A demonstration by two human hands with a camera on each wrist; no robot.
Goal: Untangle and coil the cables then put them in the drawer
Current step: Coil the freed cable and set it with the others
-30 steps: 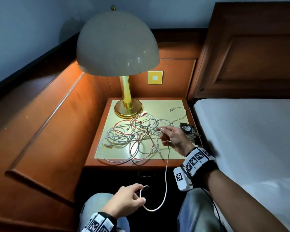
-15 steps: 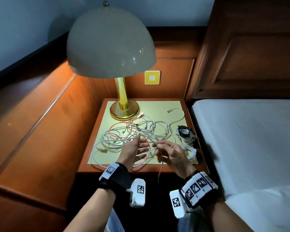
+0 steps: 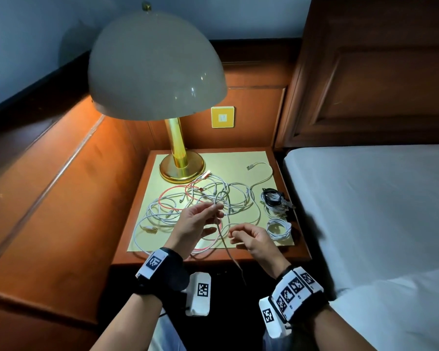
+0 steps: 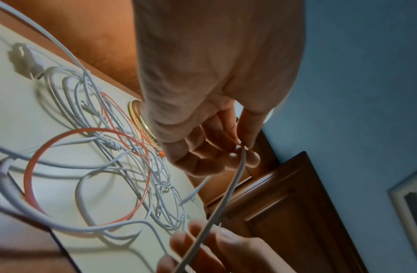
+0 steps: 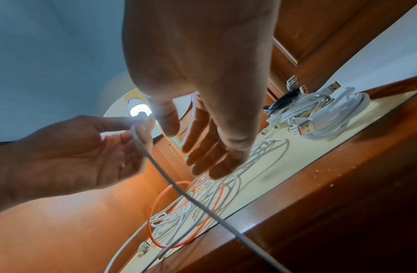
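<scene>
Since half a second ago the left hand (image 3: 192,225) has risen off the tangle and now pinches a white cable (image 3: 223,245) between thumb and fingertips, while the right hand (image 3: 251,238) has let the same cable go. The left wrist view shows the cable end nipped at the left fingertips (image 4: 238,147), the other fingers loosely curled below. From that pinch the cable slopes down past the front edge of the nightstand (image 3: 302,254) and drops out of sight between the wrists. The right hand hovers just beside it, fingers relaxed and slightly spread, holding nothing; the right wrist view shows the cable passing under the palm without contact. The tangle (image 3: 200,201) of white cables with one red cable (image 3: 167,196) lies on the pale mat (image 3: 238,160) covering the nightstand top, in front of the brass lamp (image 3: 181,168). Three coiled bundles (image 3: 276,211), one dark and two white, sit along the mat's right edge, near the bed (image 3: 378,211). The drawer front below the top is in shadow; whether it is open cannot be told.
</scene>
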